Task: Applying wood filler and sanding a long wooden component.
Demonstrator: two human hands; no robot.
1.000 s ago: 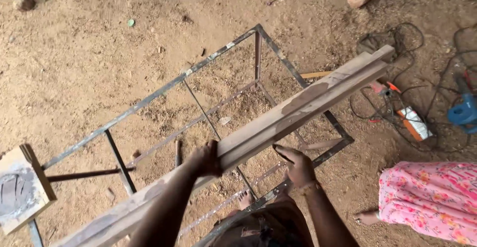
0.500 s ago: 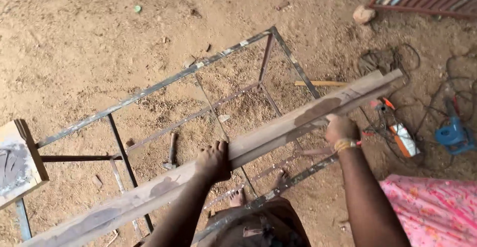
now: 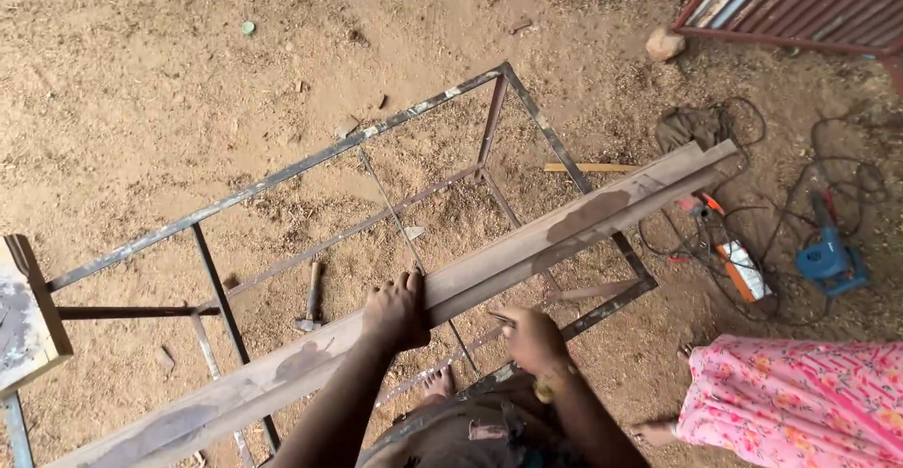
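A long grey wooden plank (image 3: 564,233) lies diagonally across a rusty metal frame (image 3: 282,178), from lower left to upper right. My left hand (image 3: 395,310) grips the plank's top edge near its middle. My right hand (image 3: 531,338) sits just below the plank's near edge, fingers closed around a thin pencil-like object whose tip touches the wood.
A hammer (image 3: 310,301) lies on the sandy ground inside the frame. Tangled cables, an orange tool (image 3: 743,269) and a blue power tool (image 3: 828,259) lie at right. A person in a pink patterned garment (image 3: 800,397) stands at lower right. A wooden block (image 3: 23,313) sits at left.
My right hand came back along the plank from its far right part to near the middle, close to my left hand. The view shifted slightly.
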